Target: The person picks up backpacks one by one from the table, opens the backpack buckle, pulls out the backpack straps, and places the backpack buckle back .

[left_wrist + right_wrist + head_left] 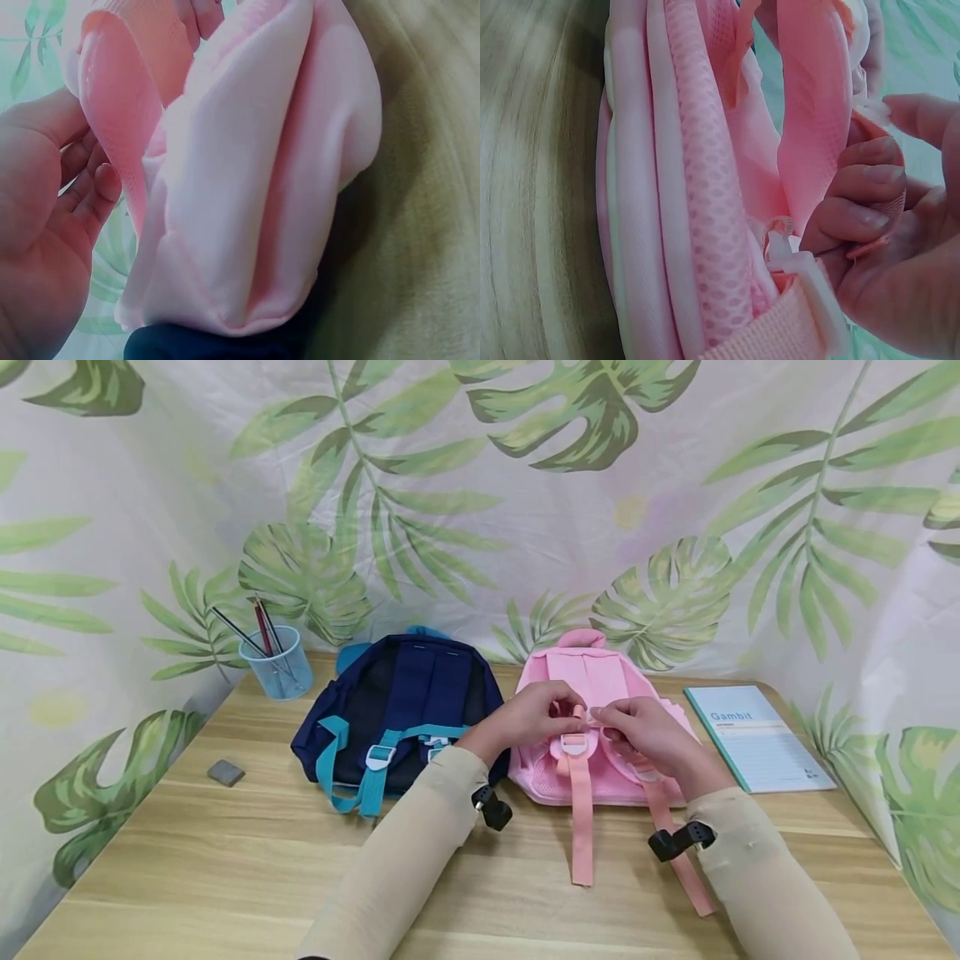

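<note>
A pink backpack (596,672) lies back side up, with peach webbing tails (582,827) hanging toward the near edge. My left hand (536,714) pinches a strap piece just above a white slider buckle (574,744). Close beside it, my right hand (648,731) holds peach webbing (894,214) under curled fingers. Thumb and forefinger of that hand meet at a small white plastic clip (874,111). In the left wrist view, a padded pink shoulder strap (112,90) runs next to the left hand. The left fingertips are partly hidden there.
Left of the pink bag lies a navy backpack (408,693) with teal straps. A blue pen cup (281,668) holds several pencils, and a grey eraser (226,772) lies on the wooden table (225,877). At right is a Gambit notebook (757,743). Leaf-print cloth (555,527) hangs behind.
</note>
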Available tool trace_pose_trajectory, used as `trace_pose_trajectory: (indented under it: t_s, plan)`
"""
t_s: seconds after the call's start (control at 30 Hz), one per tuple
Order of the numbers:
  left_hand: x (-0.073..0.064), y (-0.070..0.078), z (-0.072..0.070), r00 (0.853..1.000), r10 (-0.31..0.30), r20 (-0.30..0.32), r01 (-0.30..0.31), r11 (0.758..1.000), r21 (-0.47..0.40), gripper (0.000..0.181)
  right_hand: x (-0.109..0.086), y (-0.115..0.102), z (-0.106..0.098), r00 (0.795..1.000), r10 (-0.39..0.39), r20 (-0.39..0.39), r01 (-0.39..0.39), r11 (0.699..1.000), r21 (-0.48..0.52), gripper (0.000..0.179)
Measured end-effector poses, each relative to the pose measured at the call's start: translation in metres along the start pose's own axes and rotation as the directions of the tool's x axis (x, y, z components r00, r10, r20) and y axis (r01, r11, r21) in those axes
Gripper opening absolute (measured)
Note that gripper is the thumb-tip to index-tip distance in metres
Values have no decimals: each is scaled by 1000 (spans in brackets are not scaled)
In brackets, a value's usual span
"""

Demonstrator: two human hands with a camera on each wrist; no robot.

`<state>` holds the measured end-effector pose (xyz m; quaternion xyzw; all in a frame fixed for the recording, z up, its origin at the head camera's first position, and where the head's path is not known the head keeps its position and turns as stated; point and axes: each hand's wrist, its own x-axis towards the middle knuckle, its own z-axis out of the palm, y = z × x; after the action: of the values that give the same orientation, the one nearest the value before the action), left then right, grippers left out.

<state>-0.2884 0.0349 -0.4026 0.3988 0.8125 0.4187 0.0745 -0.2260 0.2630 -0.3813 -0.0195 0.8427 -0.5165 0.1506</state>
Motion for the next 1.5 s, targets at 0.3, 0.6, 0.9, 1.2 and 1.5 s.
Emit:
trace_pose_trajectory:
  t_s: [0.3, 0.6, 0.9, 1.2, 1.5]
  plan:
    - [-2, -5, -2, 1000, 1, 8, -1, 1000, -2, 26, 2, -1, 4, 999, 38, -34, -35, 995, 93, 29]
    - [6, -7, -2, 995, 17, 102, -22, 999, 49, 22, 0, -1, 6, 996, 84, -14, -79, 968, 239, 26]
    - [5, -9, 2, 991, -14, 132, 4, 997, 76, 21, -3, -4, 5, 998, 66, -4, -61, 940, 335, 33]
    - [0, -5, 2, 987, -39, 159, 21, 994, 112, 21, -3, 0, 7, 998, 18, 56, -43, 867, 496, 34]
    - [-3, 3, -2, 1000, 8, 27, -8, 1000, -13, 29, -5, 1, 4, 999, -8, 44, -11, 913, 407, 31]
